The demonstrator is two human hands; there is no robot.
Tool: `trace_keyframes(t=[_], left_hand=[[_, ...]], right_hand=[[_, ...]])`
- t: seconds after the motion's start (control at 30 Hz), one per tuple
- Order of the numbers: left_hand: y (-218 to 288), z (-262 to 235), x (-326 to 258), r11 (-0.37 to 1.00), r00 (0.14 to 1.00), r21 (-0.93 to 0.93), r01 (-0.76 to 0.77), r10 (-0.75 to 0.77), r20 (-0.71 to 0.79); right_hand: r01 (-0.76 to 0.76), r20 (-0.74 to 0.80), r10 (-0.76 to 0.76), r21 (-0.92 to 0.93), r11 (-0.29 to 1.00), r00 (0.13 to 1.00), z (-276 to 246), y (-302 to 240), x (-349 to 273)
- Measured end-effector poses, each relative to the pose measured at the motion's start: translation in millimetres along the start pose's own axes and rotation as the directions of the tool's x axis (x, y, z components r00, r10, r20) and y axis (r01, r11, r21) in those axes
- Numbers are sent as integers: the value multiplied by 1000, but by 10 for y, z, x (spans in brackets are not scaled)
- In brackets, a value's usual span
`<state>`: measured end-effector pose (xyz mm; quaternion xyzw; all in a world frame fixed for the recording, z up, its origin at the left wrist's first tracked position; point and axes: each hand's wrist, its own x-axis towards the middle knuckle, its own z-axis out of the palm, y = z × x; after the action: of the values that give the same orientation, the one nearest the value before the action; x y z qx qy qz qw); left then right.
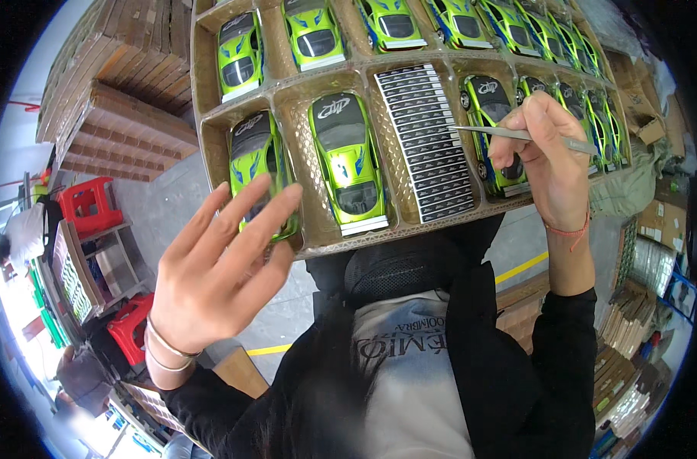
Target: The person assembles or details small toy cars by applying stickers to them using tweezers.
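Observation:
My right hand [551, 153] is closed on a pair of grey tweezers [482, 131], pinched between thumb and fingers. The tweezers' tip points left, at the right edge of a sheet of small black-and-white stickers [425, 145]. That sheet lies in a compartment of a large divided tray [200, 153]. My left hand [218, 268] is slightly blurred, its fingers spread and nothing in them, over the front-left green toy car [254, 149]. Another green toy car [347, 161] with a black front panel sits between that one and the stickers. Under my right hand a further toy car [490, 96] is partly hidden.
Several more green cars [314, 34] fill the tray's far row and right side. Stacked cardboard [126, 122] stands at the far left, with red stools [88, 206] and a shelf below it. More cardboard boxes [631, 321] are piled on the right.

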<state>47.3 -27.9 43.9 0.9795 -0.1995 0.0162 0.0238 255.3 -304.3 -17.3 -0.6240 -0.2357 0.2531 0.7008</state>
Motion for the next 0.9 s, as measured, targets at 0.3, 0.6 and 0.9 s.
trace_keyframes(t=[0.3, 0.6, 0.9], left_hand=[[-119, 341, 253, 990, 903, 64, 126, -88, -420], [165, 300, 588, 799, 623, -600, -51, -444, -644], [272, 197, 1292, 534, 890, -818, -215, -238, -389]], right_hand=[[6, 8, -6, 33, 999, 1000, 54, -29, 11], [69, 29, -75, 170, 983, 997, -113, -21, 3], [355, 49, -390, 324, 877, 920, -236, -280, -7]])
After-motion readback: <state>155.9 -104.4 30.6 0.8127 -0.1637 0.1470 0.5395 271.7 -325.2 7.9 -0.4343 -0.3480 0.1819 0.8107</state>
